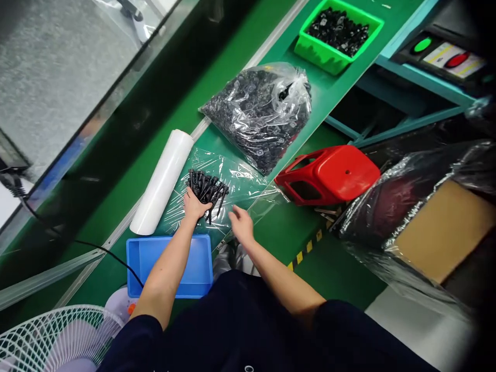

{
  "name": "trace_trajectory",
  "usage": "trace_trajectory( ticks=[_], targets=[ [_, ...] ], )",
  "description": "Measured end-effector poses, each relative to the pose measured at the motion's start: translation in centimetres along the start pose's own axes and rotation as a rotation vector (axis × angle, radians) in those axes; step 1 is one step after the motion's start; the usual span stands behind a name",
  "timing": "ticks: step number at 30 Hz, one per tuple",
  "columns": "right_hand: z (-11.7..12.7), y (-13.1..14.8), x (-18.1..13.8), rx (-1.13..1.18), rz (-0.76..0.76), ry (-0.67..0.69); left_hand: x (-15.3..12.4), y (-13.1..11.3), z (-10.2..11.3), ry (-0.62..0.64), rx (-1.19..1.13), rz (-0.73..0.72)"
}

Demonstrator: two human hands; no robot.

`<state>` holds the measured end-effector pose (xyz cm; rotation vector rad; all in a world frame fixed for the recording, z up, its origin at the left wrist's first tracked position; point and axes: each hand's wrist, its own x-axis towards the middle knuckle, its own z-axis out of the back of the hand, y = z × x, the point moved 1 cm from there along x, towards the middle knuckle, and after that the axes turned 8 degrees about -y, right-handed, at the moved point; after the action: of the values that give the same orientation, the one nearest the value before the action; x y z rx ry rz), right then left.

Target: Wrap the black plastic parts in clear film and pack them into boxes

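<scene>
Person at a green tabletop [315, 93], both arms reaching forward. Black parts [209, 187] with slim stems lie in a fanned bundle on a clear plastic sheet [236, 173], heads mostly pointing away from the body. Left hand [195, 205] rests against the near side of the bundle, thumb spread from the fingers; I cannot tell whether it clamps any stems. Right hand [242, 225] hangs just beside the bundle, fingers loosely curled and apart from the thumb, touching none of the parts.

Surroundings: white roll [160, 183] lies slantwise to the left of the bundle. Blue tray [208, 266] sits nearer the body, left forearm crossing above it. Beyond the sheet, a clear bag [263, 113] bulges with black pieces; farther off, a green bin [323, 56] holds more. Red stool [346, 173] stands to the right, off the tabletop.
</scene>
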<state>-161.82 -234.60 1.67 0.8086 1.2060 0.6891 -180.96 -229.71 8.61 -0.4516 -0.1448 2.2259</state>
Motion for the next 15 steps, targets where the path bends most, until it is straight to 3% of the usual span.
trace_trajectory(
  ticks=[1,3,5,7,10,13,15],
  targets=[
    [2.8,-1.5,0.3,-0.083,-0.025,-0.124,-0.1,-0.2,-0.2,-0.011,0.021,0.004],
    [7.0,-4.4,1.4,-0.168,-0.225,-0.307,-0.2,-0.4,-0.3,-0.026,0.036,0.004],
    [8.8,-6.5,2.8,-0.050,-0.443,-0.248,-0.3,-0.5,-0.4,-0.025,0.034,0.001],
    [8.7,-7.3,3.9,0.165,-0.531,-0.031,-0.3,-0.4,-0.3,-0.020,0.028,-0.003],
    [8.3,-5.4,3.8,0.356,-0.390,0.154,-0.6,-0.3,-0.4,-0.020,0.025,-0.015],
    [7.9,-0.6,2.6,0.399,-0.132,0.200,-1.3,-0.3,-0.7,-0.026,0.040,-0.052],
    [6.4,3.5,1.7,0.390,-0.013,0.272,-2.0,-0.4,-1.0,-0.024,0.060,-0.093]
  ],
)
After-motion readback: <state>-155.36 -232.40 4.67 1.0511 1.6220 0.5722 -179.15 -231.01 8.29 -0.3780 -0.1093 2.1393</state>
